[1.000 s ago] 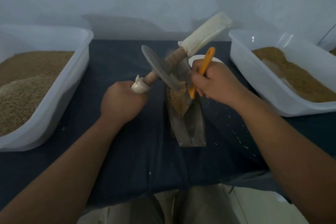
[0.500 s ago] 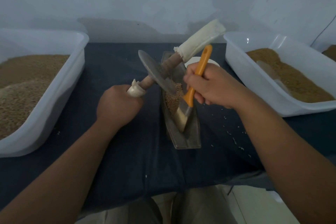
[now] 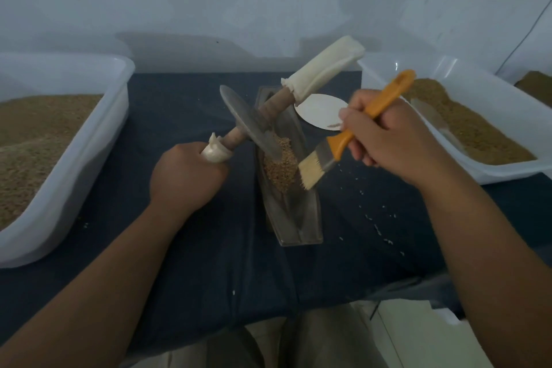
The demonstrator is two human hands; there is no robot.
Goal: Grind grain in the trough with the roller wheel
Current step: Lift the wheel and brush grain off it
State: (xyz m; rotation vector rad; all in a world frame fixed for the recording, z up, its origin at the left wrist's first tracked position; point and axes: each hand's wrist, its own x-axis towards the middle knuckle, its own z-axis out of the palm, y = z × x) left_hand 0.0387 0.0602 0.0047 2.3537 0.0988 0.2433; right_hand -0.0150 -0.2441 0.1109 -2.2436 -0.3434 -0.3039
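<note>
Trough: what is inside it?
A grain pile sits in the trough, with the roller wheel standing in it. The near end looks bare. What lies beneath the wheel is hidden.

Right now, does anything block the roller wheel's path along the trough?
Yes: the brush in the right hand has its bristles at the grain pile's right edge, just nearer than the roller wheel.

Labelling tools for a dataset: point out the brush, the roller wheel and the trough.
brush [image 3: 310, 172]: head view, on the pale bristles.
roller wheel [image 3: 250, 124]: head view, on the metal disc.
trough [image 3: 298, 219]: head view, on its bare near end.
</note>
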